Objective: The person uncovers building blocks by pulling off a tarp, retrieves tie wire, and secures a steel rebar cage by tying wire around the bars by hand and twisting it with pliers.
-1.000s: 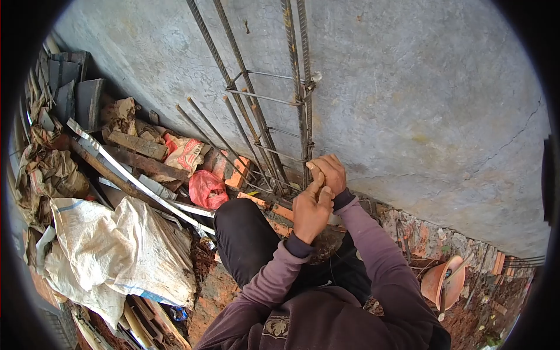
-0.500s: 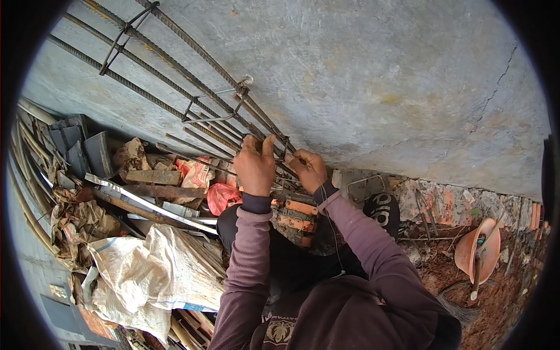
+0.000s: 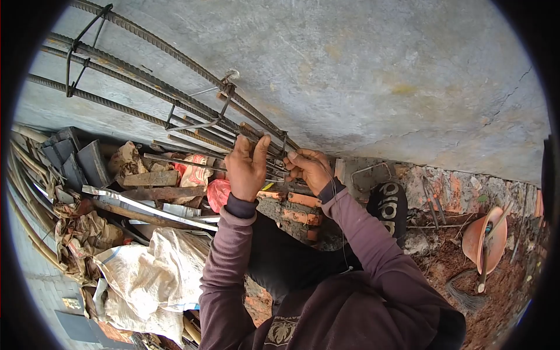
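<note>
A cage of ribbed steel rebar (image 3: 146,83) with square stirrups (image 3: 226,108) slants along the wall and narrows towards my hands. My left hand (image 3: 247,169) is at the lower bars, its thumb raised and its fingers curled; what lies within them is hidden. Close to the last stirrup near the bar ends, my right hand (image 3: 311,170) pinches with thumb and forefinger. A thin tie wire (image 3: 344,242) trails from that hand over the sleeve towards my lap. The exact spot where the fingertips meet the steel is too small to make out.
Against the grey wall (image 3: 373,76) lies a brick footing (image 3: 303,200). Scrap wood (image 3: 151,179), crumpled paper (image 3: 87,227) and a pale sack (image 3: 157,268) are heaped at left. At right, an orange bowl (image 3: 475,239) holds a wooden-handled tool; a wire bundle (image 3: 464,294) lies nearby.
The view has shifted, so the rebar cage sits further left and flatter. My left hand has moved slightly away from my right hand, whose fingers remain by the end stirrup.
</note>
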Demonstrator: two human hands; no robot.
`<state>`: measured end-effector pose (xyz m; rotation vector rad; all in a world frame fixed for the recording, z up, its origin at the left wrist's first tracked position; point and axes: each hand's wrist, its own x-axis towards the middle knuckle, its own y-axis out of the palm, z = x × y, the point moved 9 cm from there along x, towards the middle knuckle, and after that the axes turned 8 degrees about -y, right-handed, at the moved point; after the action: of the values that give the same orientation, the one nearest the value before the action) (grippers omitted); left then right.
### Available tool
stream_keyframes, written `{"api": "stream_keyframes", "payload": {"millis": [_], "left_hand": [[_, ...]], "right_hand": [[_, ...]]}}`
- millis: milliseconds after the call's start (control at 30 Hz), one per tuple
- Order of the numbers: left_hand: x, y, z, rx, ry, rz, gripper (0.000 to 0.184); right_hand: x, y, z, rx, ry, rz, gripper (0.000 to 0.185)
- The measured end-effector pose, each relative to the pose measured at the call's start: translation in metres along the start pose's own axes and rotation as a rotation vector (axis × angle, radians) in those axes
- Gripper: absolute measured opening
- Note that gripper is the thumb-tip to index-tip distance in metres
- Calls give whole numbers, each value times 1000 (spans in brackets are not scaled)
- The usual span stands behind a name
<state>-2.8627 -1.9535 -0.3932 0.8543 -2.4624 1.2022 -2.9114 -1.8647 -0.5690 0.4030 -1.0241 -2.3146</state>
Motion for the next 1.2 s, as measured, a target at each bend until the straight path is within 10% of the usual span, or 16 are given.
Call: {"api": "stream_keyframes", "payload": {"millis": [267, 533, 733, 800, 867, 933, 1033, 1200], "left_hand": [[-12, 11, -3, 177, -16, 39, 30], [-23, 21, 20, -101, -35, 47, 20], [-22, 33, 15, -155, -38, 177, 18], [-17, 27, 19, -238, -50, 134, 15], [-13, 28, 31, -93, -103, 247, 16], [-9, 23, 15, -55, -4, 227, 19], [-9, 25, 15, -5, -11, 257, 19], [-7, 26, 18, 11, -72, 363, 22]], "right_hand": [[1, -1, -6, 49, 105, 10, 26], [-15, 44, -48, 942, 279, -44, 26], [-51, -65, -16, -570, 169, 128, 49], [-95, -130, 70, -1089, -384, -118, 30], [-150, -221, 126, -1241, -416, -442, 40], [-213, -328, 144, -1925, -60, -666, 68], [-280, -408, 122, -2027, 708, -793, 88], [-287, -430, 116, -2195, 584, -598, 69]]}}
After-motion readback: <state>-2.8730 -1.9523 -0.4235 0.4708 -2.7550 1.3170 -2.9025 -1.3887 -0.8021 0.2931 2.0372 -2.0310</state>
